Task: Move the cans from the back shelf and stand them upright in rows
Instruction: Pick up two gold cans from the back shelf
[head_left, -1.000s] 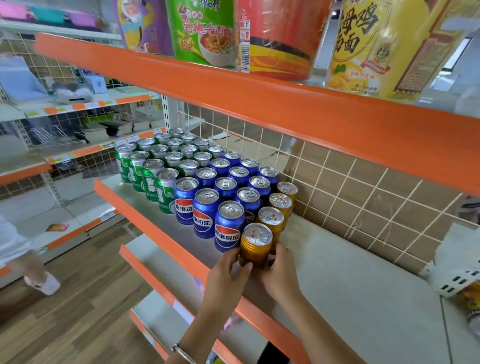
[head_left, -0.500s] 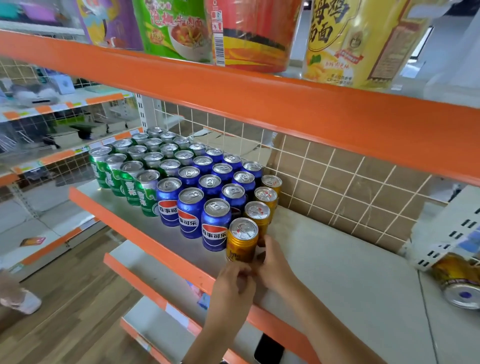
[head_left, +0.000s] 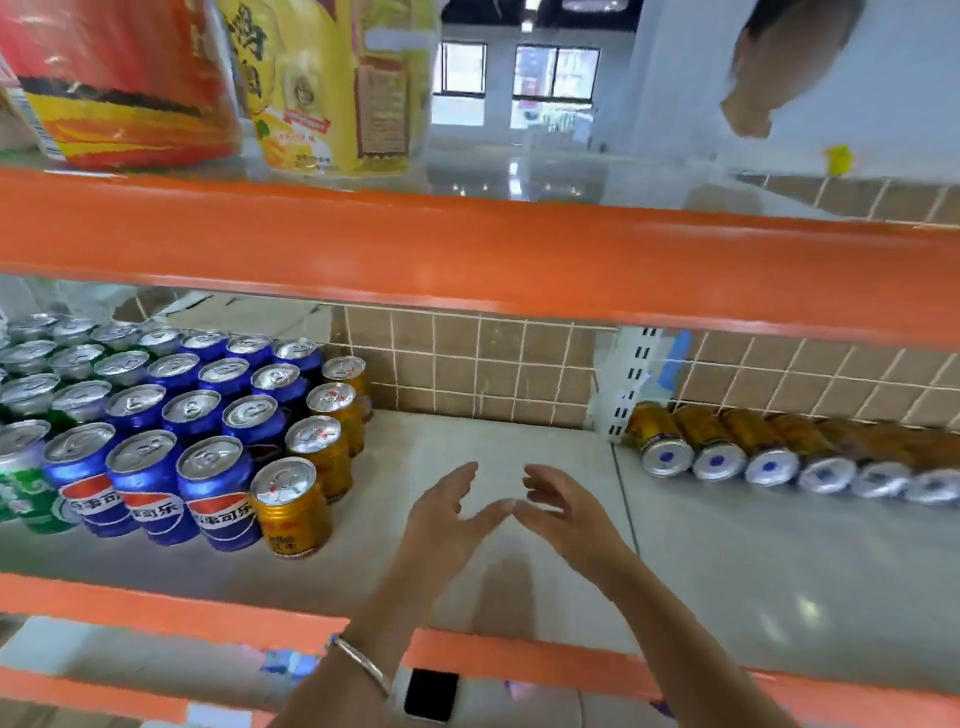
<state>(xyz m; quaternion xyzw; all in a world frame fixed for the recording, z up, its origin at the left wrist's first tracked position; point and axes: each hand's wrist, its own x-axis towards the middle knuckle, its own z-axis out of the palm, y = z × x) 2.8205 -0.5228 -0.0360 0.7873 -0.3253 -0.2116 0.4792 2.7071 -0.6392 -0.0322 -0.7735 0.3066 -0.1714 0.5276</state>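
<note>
Overhead, tubs (head_left: 332, 88) on an orange lip (head_left: 467, 254). At left, upright rows: green cans (head_left: 31, 499), blue cans (head_left: 150, 488), gold cans (head_left: 332, 410). At right, past a white bracket (head_left: 631, 384), lying cans (head_left: 717, 447) along the back grid (head_left: 493, 364). Between, over the shelf (head_left: 467, 441), left hand (head_left: 447, 514) and right hand (head_left: 566, 512) — fingers loose, spread, gripping nothing. Off the front gold can (head_left: 291, 506) now; touching it half a second ago.

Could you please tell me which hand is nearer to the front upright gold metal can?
Left. The left hand hovers open just to the right of the front upright gold metal can; the right hand is farther right, beyond the left.
</note>
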